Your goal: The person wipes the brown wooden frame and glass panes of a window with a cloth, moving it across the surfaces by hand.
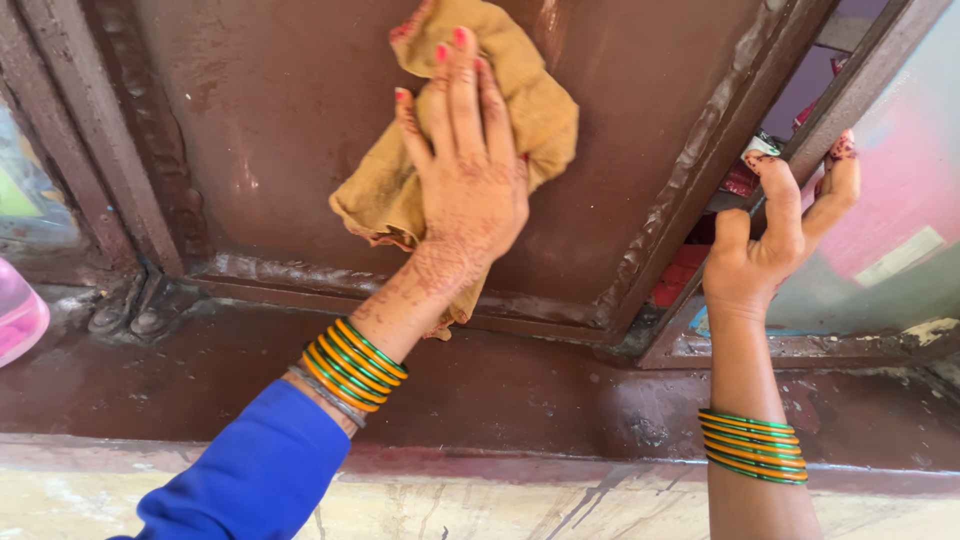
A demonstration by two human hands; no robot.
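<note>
1. The left hand point(470, 180) presses a yellow-brown cloth point(520, 110) flat against the brown window panel point(260, 100), fingers spread for firm contact.
2. The right hand point(765, 255) clenches the shutter frame edge point(720, 110), apparently steadying it.
3. A brown sill point(520, 390) lies below both wrists.

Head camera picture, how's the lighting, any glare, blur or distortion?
Head view: even daylight, soft sheen on the brown window panel, no harsh glare. The left hand pressing the yellow cloth is sharp. The right hand on the frame edge looks stretched, and the frame lines splay outward, a wide-angle effect. The pink object at the left edge is cut off.
</note>
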